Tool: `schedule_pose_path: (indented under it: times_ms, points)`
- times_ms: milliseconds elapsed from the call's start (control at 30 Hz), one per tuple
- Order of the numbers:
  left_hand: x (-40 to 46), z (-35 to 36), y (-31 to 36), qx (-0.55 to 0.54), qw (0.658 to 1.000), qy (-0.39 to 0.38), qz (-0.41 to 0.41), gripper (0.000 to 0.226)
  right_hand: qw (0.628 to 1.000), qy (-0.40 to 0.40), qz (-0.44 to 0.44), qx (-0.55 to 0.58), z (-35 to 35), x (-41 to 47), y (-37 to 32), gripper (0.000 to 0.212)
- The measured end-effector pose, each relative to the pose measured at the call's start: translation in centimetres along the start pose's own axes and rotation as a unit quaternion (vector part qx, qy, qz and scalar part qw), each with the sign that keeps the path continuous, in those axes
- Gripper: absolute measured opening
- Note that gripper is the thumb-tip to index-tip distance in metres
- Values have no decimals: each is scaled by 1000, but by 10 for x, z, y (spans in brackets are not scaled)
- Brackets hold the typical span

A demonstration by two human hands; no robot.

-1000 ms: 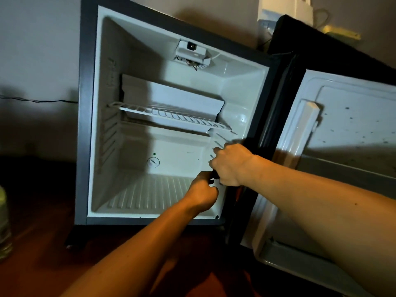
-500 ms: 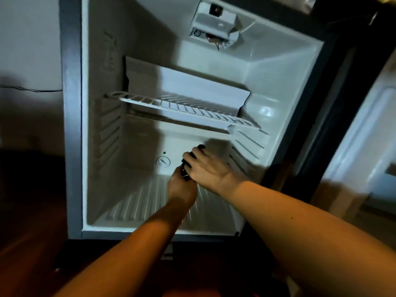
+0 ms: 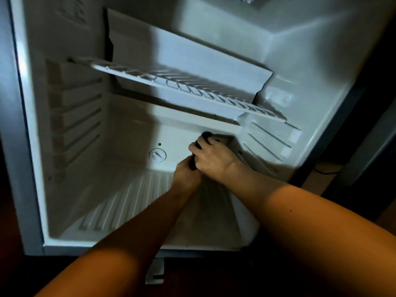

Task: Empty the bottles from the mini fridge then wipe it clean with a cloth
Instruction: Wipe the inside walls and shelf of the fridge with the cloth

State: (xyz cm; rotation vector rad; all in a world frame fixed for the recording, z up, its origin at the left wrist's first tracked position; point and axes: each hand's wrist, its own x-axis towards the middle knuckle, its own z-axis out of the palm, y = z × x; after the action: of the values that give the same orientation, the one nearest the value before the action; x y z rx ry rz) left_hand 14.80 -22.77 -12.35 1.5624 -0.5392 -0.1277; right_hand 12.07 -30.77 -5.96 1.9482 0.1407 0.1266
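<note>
White moulded plastic lines the open mini fridge [image 3: 300, 67] in front of you, with a white wire shelf [image 3: 182, 82] tilted across its upper half. Both your hands reach deep into the lower compartment, toward the far right. Your right hand [image 3: 214, 157] has its fingers curled round a dark cloth [image 3: 206, 135], held against the back wall. Your left hand [image 3: 185, 174] sits just below, touching it, gripping the same cloth's lower end. A round white dial [image 3: 157, 155] lies just left.
</note>
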Motion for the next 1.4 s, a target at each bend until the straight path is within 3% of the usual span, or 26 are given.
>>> schedule_pose_path:
  times_ms: [233,467,667,833,1000,1167,1300,1400]
  points:
    - [0,20,5,2,994,-108,-20,28,988,-154,31,-16,-1,-12,4,42]
    - [10,17,5,1,986,-161,-40,20,974,-222,38,23,-4,-11,8,73]
    - [7,14,5,91,970,-213,-78,23,964,-251,-13,87,-19,-19,19,56]
    - [-21,8,10,91,970,-199,-102,34,961,-230,-25,152,-26,-38,17,35]
    - [-57,4,23,77,958,-240,-133,28,950,-248,-4,190,-50,-65,13,32]
    - [-96,-2,31,-15,951,-258,-172,22,934,-293,-12,202,-91,-98,6,24]
    - [-127,-12,49,26,940,-304,-153,27,903,-358,-7,237,-130,-118,2,23]
    - [-142,-25,62,15,936,-323,-136,30,853,-404,46,325,-156,-131,15,22]
